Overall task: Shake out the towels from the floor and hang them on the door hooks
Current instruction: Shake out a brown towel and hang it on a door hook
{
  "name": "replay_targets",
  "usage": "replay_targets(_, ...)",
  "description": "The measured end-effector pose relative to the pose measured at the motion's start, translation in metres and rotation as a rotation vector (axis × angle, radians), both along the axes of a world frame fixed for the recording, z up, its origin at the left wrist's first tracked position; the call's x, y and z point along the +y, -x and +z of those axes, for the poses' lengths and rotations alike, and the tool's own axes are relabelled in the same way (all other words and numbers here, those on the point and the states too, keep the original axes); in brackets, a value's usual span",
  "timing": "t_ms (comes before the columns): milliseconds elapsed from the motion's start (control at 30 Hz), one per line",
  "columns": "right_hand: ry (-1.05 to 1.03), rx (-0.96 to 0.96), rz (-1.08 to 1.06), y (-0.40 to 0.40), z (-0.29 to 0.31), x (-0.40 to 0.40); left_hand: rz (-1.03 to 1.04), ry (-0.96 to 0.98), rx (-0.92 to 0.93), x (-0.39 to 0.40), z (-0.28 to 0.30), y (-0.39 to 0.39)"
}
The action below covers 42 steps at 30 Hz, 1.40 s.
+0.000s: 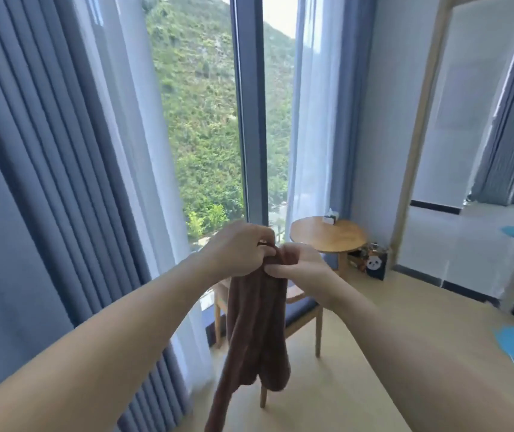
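Note:
A brown towel [254, 332] hangs bunched in front of me, its lower end reaching the bottom of the view. My left hand [237, 249] grips the towel's top edge from the left. My right hand [301, 268] pinches the same top edge from the right, right beside the left hand. Both arms are stretched forward at chest height. No door hooks are in view.
A wooden chair [304, 310] with a dark seat stands behind the towel. A round wooden table [327, 236] with a tissue box is past it, beside a panda-print box [375, 265]. Grey curtains [47, 182] hang left; a tall mirror [480, 151] leans at right.

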State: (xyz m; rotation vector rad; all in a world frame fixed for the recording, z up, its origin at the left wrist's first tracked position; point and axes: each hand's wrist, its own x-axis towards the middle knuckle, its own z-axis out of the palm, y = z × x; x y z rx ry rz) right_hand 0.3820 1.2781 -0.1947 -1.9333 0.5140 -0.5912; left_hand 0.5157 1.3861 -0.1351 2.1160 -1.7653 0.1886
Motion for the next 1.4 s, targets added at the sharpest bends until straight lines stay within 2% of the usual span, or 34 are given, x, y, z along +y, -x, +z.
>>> replay_targets(233,0.033,0.182,-0.087,0.119,0.007,-0.127,0.104,0.067,-0.122,-0.134,0.017,0.073)
replay_targets(400,0.157,0.472,-0.277,0.211,-0.006,-0.219,0.283,0.182,-0.053,-0.22,0.019,0.12)
replay_targets(467,0.162,0.502,-0.375,0.239,-0.006,-0.248,0.313,0.18,-0.021,-0.251,0.018,0.135)
replay_targets(533,0.233,0.429,-0.527,0.256,0.0,-0.273,0.214,0.062,0.058,-0.285,0.012,0.149)
replay_targets(600,0.294,0.287,-0.635,0.259,0.011,-0.293,-0.032,-0.113,0.108,-0.316,0.007,0.173)
replay_targets(667,0.327,0.205,-0.645,0.254,0.026,-0.306,-0.23,-0.252,0.11,-0.345,0.002,0.208)
replay_targets(700,0.352,0.184,-0.642,0.251,0.031,-0.314,-0.294,-0.287,0.163,-0.36,-0.002,0.224)
replay_targets(767,0.41,0.191,-0.662,0.25,0.035,-0.331,-0.386,-0.233,0.302,-0.395,-0.014,0.246)
replay_targets(867,0.412,0.168,-0.778,0.265,0.024,-0.374,-0.381,-0.097,0.344,-0.452,-0.025,0.244)
replay_targets(1000,0.191,0.107,-0.845,0.283,0.004,-0.449,-0.316,0.004,0.519,-0.528,-0.023,0.214)
replay_targets(1133,0.104,-0.005,-0.851,0.255,0.013,-0.518,-0.374,-0.115,0.637,-0.606,-0.022,0.187)
replay_targets(1233,0.001,-0.064,-0.79,0.213,0.032,-0.582,-0.449,-0.222,0.801,-0.67,-0.018,0.163)
replay_targets(1300,-0.002,-0.05,-0.76,0.188,0.038,-0.621,-0.489,-0.265,0.903,-0.71,-0.013,0.146)
replay_targets(1400,0.016,-0.025,-0.714,0.16,0.034,-0.673,-0.513,-0.259,0.937,-0.762,-0.012,0.123)
